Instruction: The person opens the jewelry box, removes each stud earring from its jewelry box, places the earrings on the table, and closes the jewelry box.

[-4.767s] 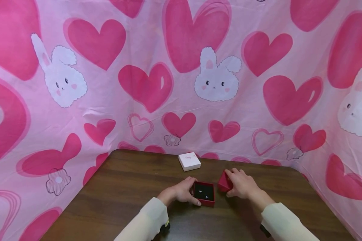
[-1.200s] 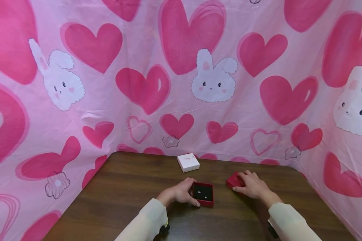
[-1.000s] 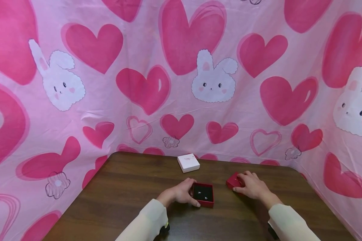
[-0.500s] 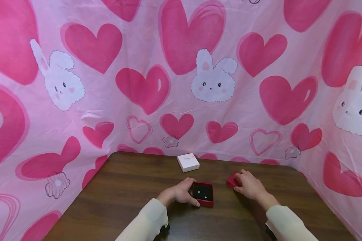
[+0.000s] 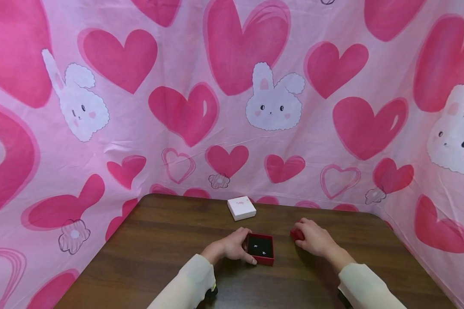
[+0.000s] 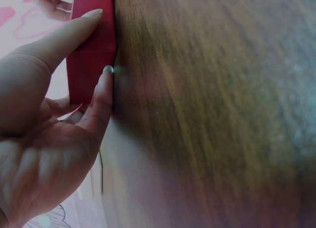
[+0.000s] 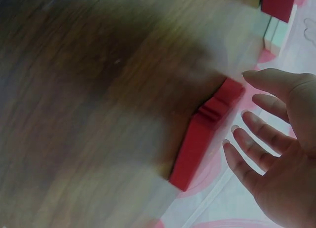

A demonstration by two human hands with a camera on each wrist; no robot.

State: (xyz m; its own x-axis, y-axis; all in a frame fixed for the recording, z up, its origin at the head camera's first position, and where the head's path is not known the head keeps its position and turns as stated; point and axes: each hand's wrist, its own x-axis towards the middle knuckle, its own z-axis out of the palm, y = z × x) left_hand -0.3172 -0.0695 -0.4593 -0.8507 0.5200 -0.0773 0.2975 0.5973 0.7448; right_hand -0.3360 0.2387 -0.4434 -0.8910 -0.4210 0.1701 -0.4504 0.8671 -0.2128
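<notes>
In the head view my left hand (image 5: 232, 246) grips a small red box (image 5: 266, 261) at its left side. The box stands lidless on the table, and two small silvery star-shaped pieces, like stud earrings, sit on its black insert (image 5: 267, 243). Seen from the left wrist, my thumb and fingers lie against two red sides of the box (image 6: 94, 72). My right hand (image 5: 314, 239) hovers over the red lid (image 5: 296, 234) and hides most of it. The right wrist view shows that lid (image 7: 195, 146) lying on the table, apart from my loosely spread fingers (image 7: 252, 149).
A closed white box (image 5: 242, 208) with reddish lettering stands behind the red box, close to the back edge of the dark wooden table (image 5: 170, 240). Pink cloth (image 5: 185, 171) printed with hearts and rabbits hangs around the table's back and sides.
Earlier my right hand held the lid tilted beside the red box; then it was set down farther right. That hand has now let go and shifted slightly left. My left hand stays put.
</notes>
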